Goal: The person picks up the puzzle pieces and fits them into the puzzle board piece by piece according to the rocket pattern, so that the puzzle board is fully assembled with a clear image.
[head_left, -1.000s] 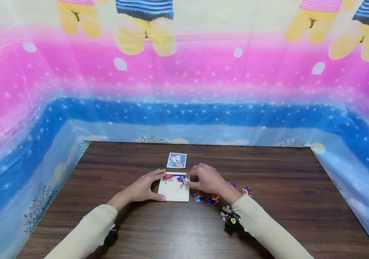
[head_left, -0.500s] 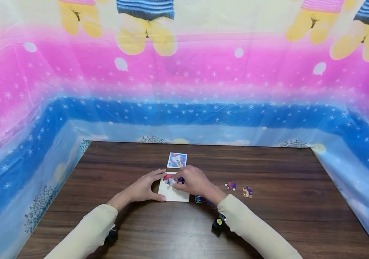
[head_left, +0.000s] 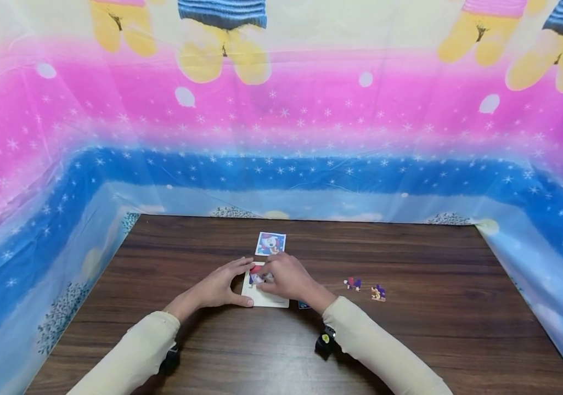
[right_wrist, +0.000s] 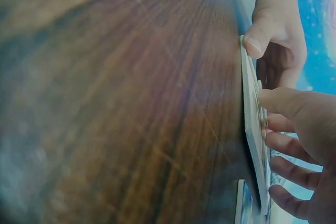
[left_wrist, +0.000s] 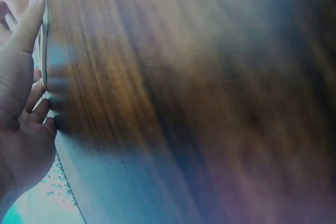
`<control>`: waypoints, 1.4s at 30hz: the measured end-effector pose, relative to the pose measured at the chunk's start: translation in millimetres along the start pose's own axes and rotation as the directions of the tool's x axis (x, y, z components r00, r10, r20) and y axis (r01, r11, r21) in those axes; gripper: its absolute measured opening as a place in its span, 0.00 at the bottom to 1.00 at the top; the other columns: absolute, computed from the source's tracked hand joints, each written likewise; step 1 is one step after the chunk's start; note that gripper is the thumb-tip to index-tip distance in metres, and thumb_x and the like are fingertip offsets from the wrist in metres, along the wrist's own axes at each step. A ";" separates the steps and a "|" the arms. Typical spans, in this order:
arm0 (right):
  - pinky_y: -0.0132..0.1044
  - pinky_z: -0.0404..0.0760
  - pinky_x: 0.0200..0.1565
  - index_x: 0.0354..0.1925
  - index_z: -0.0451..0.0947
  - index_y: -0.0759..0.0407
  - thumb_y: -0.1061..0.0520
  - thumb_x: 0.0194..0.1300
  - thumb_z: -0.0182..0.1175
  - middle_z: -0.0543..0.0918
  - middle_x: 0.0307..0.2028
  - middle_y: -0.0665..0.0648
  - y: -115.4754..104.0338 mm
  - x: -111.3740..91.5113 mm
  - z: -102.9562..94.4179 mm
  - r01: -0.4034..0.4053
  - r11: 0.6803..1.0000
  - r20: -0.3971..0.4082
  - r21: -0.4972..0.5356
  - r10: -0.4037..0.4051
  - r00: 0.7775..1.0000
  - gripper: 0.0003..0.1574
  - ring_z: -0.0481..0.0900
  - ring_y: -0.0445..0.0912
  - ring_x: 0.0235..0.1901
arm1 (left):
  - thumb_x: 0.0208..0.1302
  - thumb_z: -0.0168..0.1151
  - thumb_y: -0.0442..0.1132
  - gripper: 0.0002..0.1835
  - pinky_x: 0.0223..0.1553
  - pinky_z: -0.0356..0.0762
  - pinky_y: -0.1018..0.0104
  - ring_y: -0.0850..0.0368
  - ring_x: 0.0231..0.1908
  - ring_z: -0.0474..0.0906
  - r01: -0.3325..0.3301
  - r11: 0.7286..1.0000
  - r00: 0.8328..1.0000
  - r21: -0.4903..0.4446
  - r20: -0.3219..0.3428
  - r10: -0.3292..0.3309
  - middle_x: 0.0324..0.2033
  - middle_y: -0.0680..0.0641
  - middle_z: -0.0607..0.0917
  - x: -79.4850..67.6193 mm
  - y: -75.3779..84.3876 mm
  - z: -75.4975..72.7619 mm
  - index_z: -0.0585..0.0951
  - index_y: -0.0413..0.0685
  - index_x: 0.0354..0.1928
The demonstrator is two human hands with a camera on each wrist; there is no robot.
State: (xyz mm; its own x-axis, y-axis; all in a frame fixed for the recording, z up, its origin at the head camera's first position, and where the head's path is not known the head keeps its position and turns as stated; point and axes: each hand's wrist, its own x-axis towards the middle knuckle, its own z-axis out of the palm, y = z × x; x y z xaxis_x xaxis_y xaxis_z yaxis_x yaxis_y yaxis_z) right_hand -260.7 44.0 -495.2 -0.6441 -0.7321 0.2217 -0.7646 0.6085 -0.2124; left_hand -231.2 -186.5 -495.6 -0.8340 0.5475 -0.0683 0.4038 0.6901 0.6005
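A white puzzle board [head_left: 269,301] lies on the brown table, with red and purple puzzle pieces along its far side. My left hand [head_left: 218,285] holds the board's left edge, thumb at the near corner and fingers at the far one. Over the board, my right hand [head_left: 291,278] pinches a puzzle piece [head_left: 256,279] against the surface, left of centre; the fingers hide most of it. In the right wrist view, the thumb and fingertips of the right hand [right_wrist: 310,135] touch the top of the board [right_wrist: 250,103]. The left wrist view shows the left hand [left_wrist: 21,93] along the board's edge.
A square picture card [head_left: 270,243] lies just beyond the board. Two loose pieces sit to the right, one red and purple [head_left: 352,283], one orange and purple [head_left: 378,293]. Another blue piece [head_left: 303,305] is partly hidden by the right wrist. A printed cloth [head_left: 281,173] encloses the table.
My right hand has moved left across the board with the piece, uncovering loose pieces to the right. Its last shift is small. The left hand has stayed on the board's edge.
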 end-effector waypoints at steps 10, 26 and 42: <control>0.45 0.77 0.62 0.49 0.90 0.49 0.41 0.64 0.72 0.88 0.42 0.46 -3.8 1.4 -1.4 -0.034 0.999 0.046 0.000 0.034 0.998 0.20 0.82 0.41 0.44 | 0.58 0.75 0.59 0.51 0.71 0.58 0.33 0.38 0.77 0.53 -0.002 1.000 1.000 -0.005 -0.001 0.002 0.78 0.42 0.59 -0.2 0.9 -0.2 0.64 0.44 0.78; 0.51 0.66 0.72 0.48 0.91 0.49 0.43 0.66 0.70 0.89 0.46 0.48 -5.9 4.3 0.8 -0.021 0.999 0.068 -0.035 0.024 0.997 0.18 0.84 0.43 0.50 | 0.58 0.75 0.59 0.51 0.71 0.57 0.33 0.38 0.77 0.53 -0.009 1.000 1.000 -0.002 -0.006 0.009 0.78 0.42 0.60 0.1 -0.4 -0.1 0.64 0.43 0.77; 0.44 0.79 0.59 0.45 0.92 0.49 0.43 0.67 0.69 0.89 0.44 0.47 -11.5 6.1 -2.2 -0.017 0.993 0.062 -0.120 0.025 0.998 0.15 0.84 0.42 0.47 | 0.58 0.76 0.58 0.51 0.71 0.58 0.35 0.38 0.77 0.54 -0.019 1.000 1.000 0.003 -0.008 0.019 0.78 0.41 0.61 0.9 -1.0 -0.2 0.65 0.42 0.77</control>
State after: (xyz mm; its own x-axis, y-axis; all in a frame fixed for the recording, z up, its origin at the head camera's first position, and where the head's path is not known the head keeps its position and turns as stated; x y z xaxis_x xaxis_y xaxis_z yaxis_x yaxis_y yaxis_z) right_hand -255.9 33.2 -489.4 -0.6605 -0.7342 0.1572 -0.7503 0.6535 -0.1002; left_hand -232.3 -186.8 -496.1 -0.8293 0.5566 -0.0506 0.4208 0.6814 0.5989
